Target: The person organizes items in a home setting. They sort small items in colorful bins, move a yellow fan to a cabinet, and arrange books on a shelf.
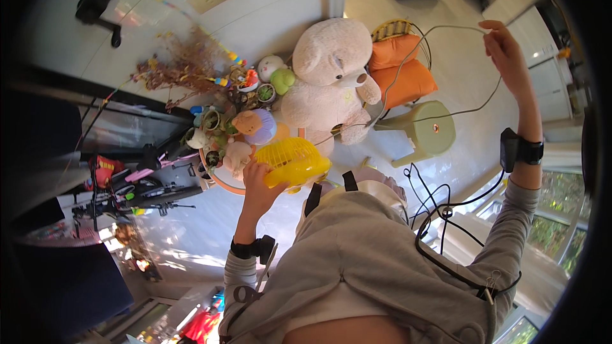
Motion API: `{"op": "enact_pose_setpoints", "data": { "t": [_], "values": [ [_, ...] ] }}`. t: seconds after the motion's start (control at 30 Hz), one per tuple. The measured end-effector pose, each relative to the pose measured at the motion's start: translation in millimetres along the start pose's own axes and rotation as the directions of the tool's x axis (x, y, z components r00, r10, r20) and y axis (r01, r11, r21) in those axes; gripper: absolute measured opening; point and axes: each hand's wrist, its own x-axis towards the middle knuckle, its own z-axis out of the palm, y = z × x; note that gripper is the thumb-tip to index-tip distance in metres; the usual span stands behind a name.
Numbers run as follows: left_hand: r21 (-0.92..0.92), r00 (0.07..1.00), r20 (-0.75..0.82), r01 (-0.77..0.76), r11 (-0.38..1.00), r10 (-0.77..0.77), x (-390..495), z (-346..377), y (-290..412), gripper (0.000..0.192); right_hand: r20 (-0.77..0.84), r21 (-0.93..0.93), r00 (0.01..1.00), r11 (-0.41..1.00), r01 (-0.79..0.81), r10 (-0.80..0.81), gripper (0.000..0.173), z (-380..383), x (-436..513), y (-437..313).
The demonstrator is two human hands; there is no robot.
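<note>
Against the near side of a yellow plastic fan (292,161) with a slatted grille, my left hand (260,186) has its fingers closed on the casing. The fan lies tilted at the edge of a round table (224,182) with an orange rim. Far to the right, my right hand (503,55) is raised and pinches a thin grey cord (398,74). From that hand the cord loops down past a large cream teddy bear (330,76) and on towards the fan. Small plush toys, one a purple-clad bear (256,125), sit just beyond my left hand.
A green plastic stool (432,129) and orange cushions (401,74) stand right of the bear. Potted plants (211,119) and dried flowers (191,64) crowd the wall side. A bicycle (162,188) is at left. Black cables (447,212) hang beside my right arm.
</note>
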Motion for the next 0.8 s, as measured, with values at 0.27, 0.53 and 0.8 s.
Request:
{"op": "enact_pose_setpoints", "data": {
  "t": [0.27, 0.53, 0.8],
  "values": [
    [-0.211, 0.959, 0.170, -0.188, 0.959, 0.225, 90.4, 16.4, 87.1, 0.045, 0.234, 0.150, 0.964, 0.984, 0.095, -0.129, 0.036, 41.6, -47.2, 125.7],
    [-0.038, 0.710, 0.495, -0.558, 0.829, 0.500, 157.5, -7.8, 231.5, 0.046, 0.387, 0.297, 0.910, 0.954, 0.033, -0.152, 0.034, 117.1, -59.7, 222.8],
    [-0.010, 0.525, 0.670, -0.701, 0.713, 0.526, 184.7, -21.7, 313.0, 0.046, 0.596, 0.513, 0.766, 0.848, -0.134, -0.240, 0.054, 203.6, -82.8, 262.2]
  ]
}}
